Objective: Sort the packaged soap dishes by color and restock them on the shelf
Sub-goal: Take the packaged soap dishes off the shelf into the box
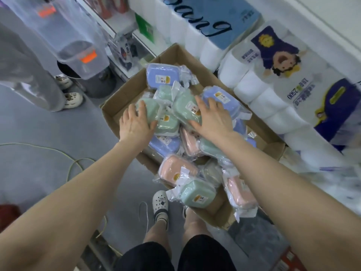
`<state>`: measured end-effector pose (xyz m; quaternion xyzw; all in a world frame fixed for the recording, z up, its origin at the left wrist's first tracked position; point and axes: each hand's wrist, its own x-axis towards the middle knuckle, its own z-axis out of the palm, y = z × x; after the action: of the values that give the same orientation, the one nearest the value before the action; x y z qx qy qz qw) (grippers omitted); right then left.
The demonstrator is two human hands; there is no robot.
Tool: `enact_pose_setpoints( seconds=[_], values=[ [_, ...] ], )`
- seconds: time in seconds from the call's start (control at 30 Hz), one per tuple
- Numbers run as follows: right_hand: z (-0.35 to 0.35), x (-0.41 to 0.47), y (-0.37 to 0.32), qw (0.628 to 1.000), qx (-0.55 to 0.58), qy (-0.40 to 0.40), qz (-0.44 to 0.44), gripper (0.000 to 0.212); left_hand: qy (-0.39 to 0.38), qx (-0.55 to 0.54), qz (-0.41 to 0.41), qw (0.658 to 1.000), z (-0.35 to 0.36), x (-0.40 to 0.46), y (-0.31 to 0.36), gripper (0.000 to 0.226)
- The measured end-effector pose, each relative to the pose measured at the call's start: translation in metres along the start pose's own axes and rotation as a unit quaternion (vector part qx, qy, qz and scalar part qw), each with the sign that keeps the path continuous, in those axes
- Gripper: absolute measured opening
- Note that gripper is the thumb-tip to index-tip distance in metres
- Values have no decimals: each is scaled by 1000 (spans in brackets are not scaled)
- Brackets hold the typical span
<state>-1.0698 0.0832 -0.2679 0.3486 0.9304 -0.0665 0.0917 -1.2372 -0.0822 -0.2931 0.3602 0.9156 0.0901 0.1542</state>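
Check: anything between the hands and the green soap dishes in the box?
Nothing visible. The left hand rests on a green packaged soap dish, the right hand on another green one; both lie on top of the pile in the cardboard box.

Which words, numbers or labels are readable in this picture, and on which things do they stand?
"2500", upside down: purple toilet paper pack. The small print around it is too blurred.
Large dark script letters, upside down and cut off, not clearly readable: blue toilet paper pack.
Sticker labels: packaged soap dishes, too small to read.
Orange tags: clear plastic bins, no legible text.
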Motion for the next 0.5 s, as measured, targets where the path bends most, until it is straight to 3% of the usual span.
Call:
enact_pose_setpoints(
  seconds=[0.27,0.5],
  values=[
    [-62,-82,45,990,-56,130,-9,63,22,36,164,986,-54,-26,53,62],
    [-121,-185,105,965,-117,224,68,58,77,37,361,929,-105,-61,143,51]
  ],
)
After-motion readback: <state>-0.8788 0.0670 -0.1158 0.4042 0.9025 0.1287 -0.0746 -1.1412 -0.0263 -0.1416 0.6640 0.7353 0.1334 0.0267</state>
